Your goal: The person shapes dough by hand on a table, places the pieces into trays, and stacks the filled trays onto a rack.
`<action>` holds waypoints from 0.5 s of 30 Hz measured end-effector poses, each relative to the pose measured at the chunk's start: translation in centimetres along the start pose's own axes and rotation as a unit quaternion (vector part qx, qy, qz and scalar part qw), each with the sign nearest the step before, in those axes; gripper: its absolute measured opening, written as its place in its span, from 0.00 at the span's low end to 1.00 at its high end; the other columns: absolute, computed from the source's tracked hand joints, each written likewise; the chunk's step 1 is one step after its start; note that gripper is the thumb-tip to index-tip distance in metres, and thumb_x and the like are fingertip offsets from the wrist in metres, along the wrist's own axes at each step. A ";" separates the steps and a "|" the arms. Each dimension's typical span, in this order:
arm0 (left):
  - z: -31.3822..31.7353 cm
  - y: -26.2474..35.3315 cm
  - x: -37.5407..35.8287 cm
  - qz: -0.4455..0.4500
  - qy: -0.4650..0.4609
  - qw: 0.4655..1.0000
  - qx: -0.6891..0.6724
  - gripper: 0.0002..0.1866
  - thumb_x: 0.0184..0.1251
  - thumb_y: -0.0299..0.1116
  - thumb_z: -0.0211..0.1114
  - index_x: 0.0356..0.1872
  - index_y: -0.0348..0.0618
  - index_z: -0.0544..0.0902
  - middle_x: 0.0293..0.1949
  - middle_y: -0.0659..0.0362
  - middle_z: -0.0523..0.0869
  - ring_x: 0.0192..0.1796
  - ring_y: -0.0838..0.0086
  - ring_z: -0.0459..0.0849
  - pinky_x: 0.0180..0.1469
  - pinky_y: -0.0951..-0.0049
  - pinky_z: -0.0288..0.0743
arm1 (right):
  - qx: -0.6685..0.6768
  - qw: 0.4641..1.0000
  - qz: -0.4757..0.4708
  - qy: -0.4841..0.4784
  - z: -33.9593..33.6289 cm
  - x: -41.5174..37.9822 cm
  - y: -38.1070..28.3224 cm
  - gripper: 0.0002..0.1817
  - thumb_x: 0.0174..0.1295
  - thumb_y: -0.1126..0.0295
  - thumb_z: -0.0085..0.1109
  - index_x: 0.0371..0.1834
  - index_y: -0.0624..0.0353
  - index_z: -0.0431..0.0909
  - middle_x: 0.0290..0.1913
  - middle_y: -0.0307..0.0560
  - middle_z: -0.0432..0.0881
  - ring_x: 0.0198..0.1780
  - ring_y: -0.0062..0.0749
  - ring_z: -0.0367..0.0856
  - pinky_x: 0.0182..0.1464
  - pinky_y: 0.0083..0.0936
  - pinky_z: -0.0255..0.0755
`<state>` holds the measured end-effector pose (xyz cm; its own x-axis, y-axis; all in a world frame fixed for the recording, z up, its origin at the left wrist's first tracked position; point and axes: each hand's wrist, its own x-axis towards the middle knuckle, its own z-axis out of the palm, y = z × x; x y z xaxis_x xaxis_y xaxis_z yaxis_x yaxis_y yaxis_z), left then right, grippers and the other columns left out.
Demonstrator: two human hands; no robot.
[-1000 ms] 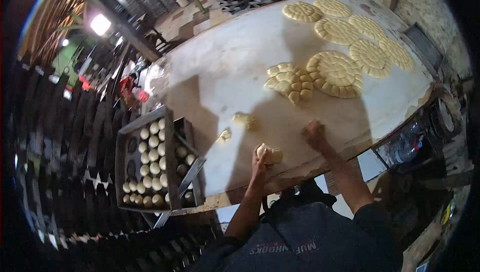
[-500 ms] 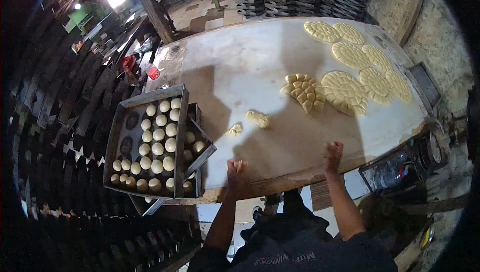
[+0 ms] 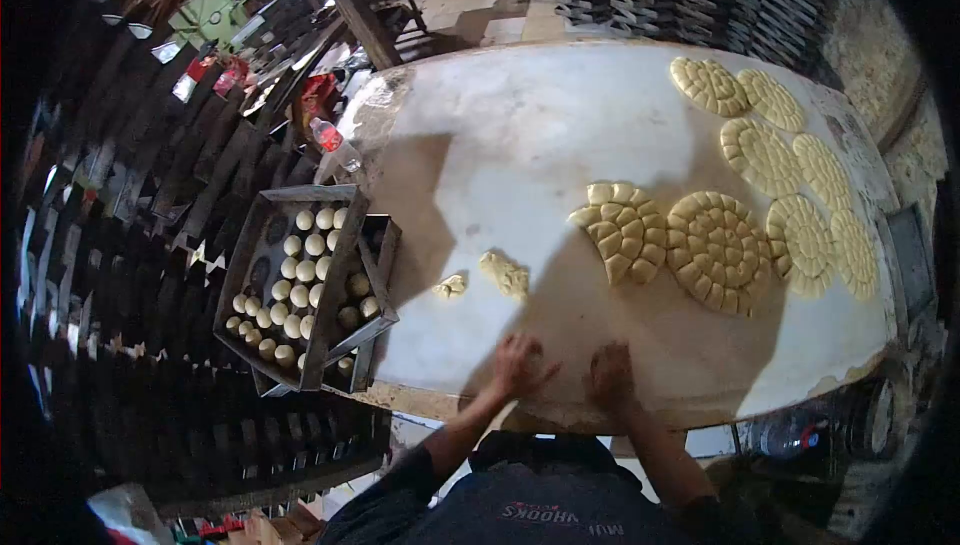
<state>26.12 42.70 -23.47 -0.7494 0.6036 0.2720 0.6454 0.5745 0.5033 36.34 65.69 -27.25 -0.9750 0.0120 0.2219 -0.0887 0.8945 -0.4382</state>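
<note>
On the floured table, left hand and right hand press palm-down, anything beneath hidden

Two pale dough pieces are noted on the white surface. The larger dough lump lies irregular and elongated. The smaller dough scrap lies just beside it.
</note>
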 end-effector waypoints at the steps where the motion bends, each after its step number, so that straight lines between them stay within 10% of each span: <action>1: 1.7 -0.4 -2.4 0.065 0.005 0.996 0.058 0.18 0.48 0.43 0.76 0.35 0.46 0.81 0.35 0.57 0.79 0.43 0.62 0.79 0.51 0.58 0.72 | -0.015 0.997 -0.064 -0.035 -0.8 -2.0 -0.5 0.17 0.55 0.63 0.58 0.40 0.66 0.76 0.46 0.66 0.76 0.56 0.65 0.71 0.70 0.58 0.56; 5: -3.1 -6.3 -7.7 0.121 -0.112 0.981 0.098 0.12 0.56 0.36 0.70 0.41 0.47 0.83 0.46 0.56 0.81 0.53 0.62 0.79 0.57 0.57 0.71 | -0.066 0.981 -0.182 -0.029 -5.3 -3.2 6.7 0.13 0.57 0.66 0.54 0.35 0.68 0.74 0.40 0.64 0.73 0.50 0.60 0.72 0.61 0.56 0.64; 9: -1.5 -9.7 0.3 -0.047 0.184 0.976 0.102 0.12 0.55 0.35 0.70 0.39 0.45 0.80 0.44 0.54 0.82 0.50 0.55 0.77 0.53 0.60 0.72 | 0.045 0.999 -0.011 -0.003 -5.4 5.7 6.2 0.14 0.58 0.65 0.53 0.36 0.68 0.73 0.40 0.65 0.72 0.49 0.61 0.71 0.60 0.56 0.64; 13: 0.8 -2.1 2.7 -0.148 0.020 0.988 0.031 0.13 0.54 0.40 0.72 0.36 0.47 0.80 0.38 0.55 0.82 0.46 0.55 0.79 0.53 0.58 0.72 | -0.027 0.999 -0.021 0.041 -0.4 5.2 2.2 0.13 0.59 0.65 0.53 0.36 0.67 0.74 0.44 0.69 0.74 0.57 0.65 0.70 0.69 0.54 0.58; 15: -0.1 -0.9 -1.3 0.076 -0.031 0.992 0.099 0.12 0.57 0.40 0.70 0.37 0.47 0.82 0.40 0.55 0.81 0.49 0.57 0.79 0.53 0.58 0.72 | -0.036 0.995 -0.095 0.002 0.7 0.8 2.8 0.12 0.58 0.65 0.54 0.35 0.66 0.74 0.47 0.70 0.75 0.61 0.65 0.69 0.74 0.52 0.53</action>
<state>26.48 41.40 -24.21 -0.6353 0.7206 0.2778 0.7707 0.5687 0.2874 35.14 67.92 -28.92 -0.9413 -0.1590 0.2977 -0.2563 0.9106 -0.3242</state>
